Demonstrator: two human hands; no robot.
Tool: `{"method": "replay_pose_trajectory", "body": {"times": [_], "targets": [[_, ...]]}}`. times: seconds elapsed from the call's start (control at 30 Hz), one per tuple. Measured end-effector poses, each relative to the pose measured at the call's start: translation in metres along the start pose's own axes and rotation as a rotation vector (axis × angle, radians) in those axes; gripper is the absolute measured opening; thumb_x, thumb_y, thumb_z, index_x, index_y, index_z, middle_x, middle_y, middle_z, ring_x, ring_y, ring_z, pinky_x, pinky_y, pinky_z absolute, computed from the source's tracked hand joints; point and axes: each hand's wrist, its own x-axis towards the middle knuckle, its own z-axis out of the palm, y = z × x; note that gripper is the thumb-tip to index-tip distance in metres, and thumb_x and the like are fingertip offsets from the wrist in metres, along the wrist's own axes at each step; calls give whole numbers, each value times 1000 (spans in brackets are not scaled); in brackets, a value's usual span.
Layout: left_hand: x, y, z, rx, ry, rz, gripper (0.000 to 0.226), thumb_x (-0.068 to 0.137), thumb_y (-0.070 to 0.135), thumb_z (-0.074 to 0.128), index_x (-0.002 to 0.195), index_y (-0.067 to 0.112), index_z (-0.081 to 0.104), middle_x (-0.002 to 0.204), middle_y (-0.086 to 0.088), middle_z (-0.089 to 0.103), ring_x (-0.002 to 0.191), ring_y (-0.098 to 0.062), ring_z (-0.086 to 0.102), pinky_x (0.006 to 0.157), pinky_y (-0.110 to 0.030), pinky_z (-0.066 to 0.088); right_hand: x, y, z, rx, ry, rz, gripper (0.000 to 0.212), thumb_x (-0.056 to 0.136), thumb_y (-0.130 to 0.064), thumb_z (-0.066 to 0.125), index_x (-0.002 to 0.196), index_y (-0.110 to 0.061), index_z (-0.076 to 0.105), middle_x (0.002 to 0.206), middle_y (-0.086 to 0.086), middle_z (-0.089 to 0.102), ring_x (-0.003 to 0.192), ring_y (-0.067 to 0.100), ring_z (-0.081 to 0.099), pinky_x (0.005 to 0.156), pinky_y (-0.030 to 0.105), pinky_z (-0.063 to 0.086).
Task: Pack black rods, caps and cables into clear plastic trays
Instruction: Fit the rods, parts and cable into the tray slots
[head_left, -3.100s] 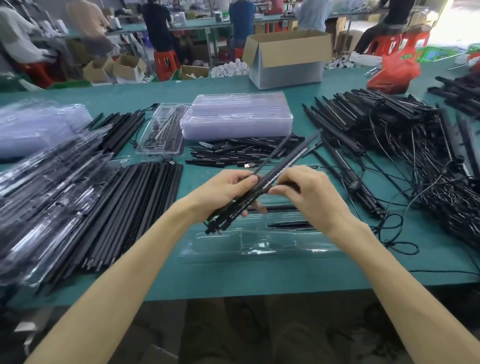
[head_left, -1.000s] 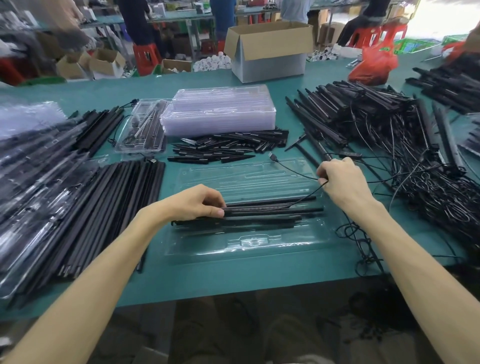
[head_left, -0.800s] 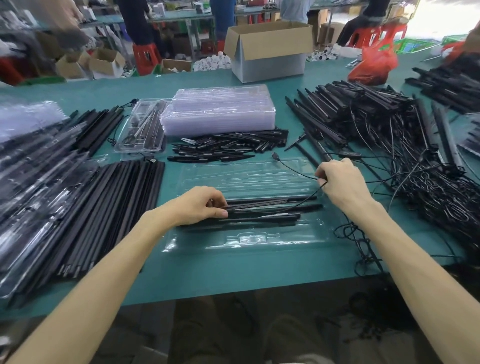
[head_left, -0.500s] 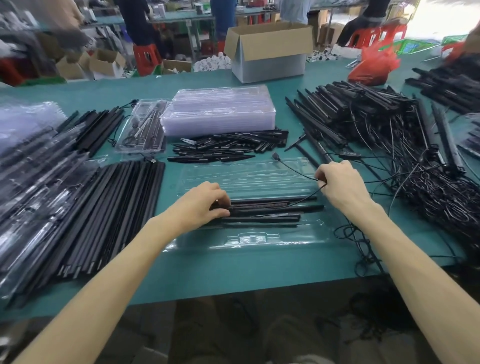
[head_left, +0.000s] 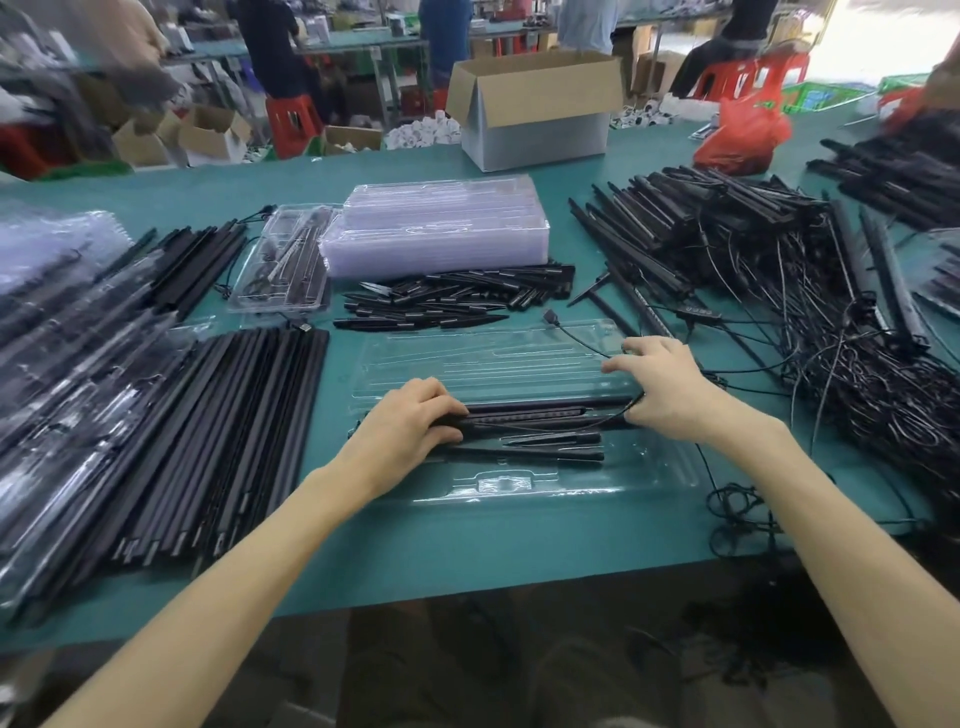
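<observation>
Packing station, seen from beside the worker. Pale marks along the black rods (head_left: 530, 415) are too small to read, and the moulded tab on the near edge of the clear plastic tray (head_left: 649, 467) carries no lettering that can be made out. The left hand (head_left: 410, 431) is curled over the left ends of the rods, fingers on top and thumb below, gripping them. The right hand (head_left: 670, 395) is at their right ends, forefinger stretched onto the open far half of the tray, thumb and remaining fingers pinching the thin cable (head_left: 576, 338), whose plug (head_left: 549, 315) lies just beyond the tray. The rods lie lengthwise, side by side, in the tray's near half, on the green table (head_left: 467, 551). Behind it lie a heap of caps (head_left: 457, 296) and a stack of empty trays (head_left: 436, 228).
</observation>
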Motion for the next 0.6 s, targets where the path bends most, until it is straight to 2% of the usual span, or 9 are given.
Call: {"method": "replay_pose_trajectory", "body": {"times": [0.07, 0.13, 0.2, 0.27, 0.33, 0.43, 0.53, 0.6], "targets": [[1, -1, 0, 22, 4, 7, 25, 91, 20, 73, 114, 10, 73, 105, -5, 64, 98, -26, 56, 88, -43, 45, -6, -7, -6, 18, -61, -33, 70, 84, -8, 65, 148, -28, 44, 162, 8, 22, 149, 28, 8, 122, 49, 8], [2, -1, 0, -7, 6, -7, 23, 90, 21, 74, 111, 12, 74, 103, -2, 64, 97, -24, 55, 88, -41, 45, -11, -13, -13, 26, -124, -94, 70, 85, -9, 65, 149, -26, 43, 162, 5, 23, 150, 25, 9, 123, 48, 7], [4, -2, -2, -49, 6, -18, 18, 88, 21, 76, 104, 11, 76, 100, 0, 62, 95, -21, 53, 86, -41, 46, -15, -18, -17, 111, -173, -174, 67, 84, -13, 68, 146, -26, 46, 154, -4, 37, 146, 17, 21, 123, 42, 12], [6, -2, -2, -41, -11, -6, 16, 86, 20, 78, 99, 11, 76, 98, 0, 62, 93, -21, 53, 83, -43, 47, -18, -22, -15, 265, -228, -224, 61, 85, -25, 75, 142, -28, 52, 140, -17, 45, 134, 3, 34, 116, 30, 23], [6, -3, -2, -34, -17, 3, 16, 87, 19, 78, 101, 11, 77, 97, -1, 62, 91, -23, 54, 82, -44, 47, -15, -27, -8, 373, -164, -239, 46, 88, -34, 75, 131, -28, 62, 130, -20, 55, 123, -1, 47, 107, 23, 34], [-1, -3, 0, -65, 9, 6, 21, 90, 18, 74, 110, 15, 77, 97, 0, 62, 91, -22, 54, 83, -37, 47, -5, -34, 11, 379, 59, -209, 15, 93, -21, 69, 107, -19, 73, 104, -7, 71, 98, 8, 63, 93, 27, 49], [-5, -5, 0, -75, 22, 15, 25, 92, 16, 71, 117, 18, 76, 99, 1, 63, 91, -19, 54, 83, -32, 47, 0, -37, 28, 273, 52, -192, 6, 91, -18, 72, 97, -17, 73, 92, -4, 66, 90, 16, 62, 85, 37, 52], [-5, -6, -1, -80, 4, 6, 27, 93, 13, 70, 119, 19, 75, 100, 0, 63, 92, -20, 54, 84, -31, 47, 2, -39, 32, 285, 68, -176, 5, 89, -15, 73, 88, -19, 71, 88, -6, 61, 88, 16, 59, 84, 38, 51]]}}
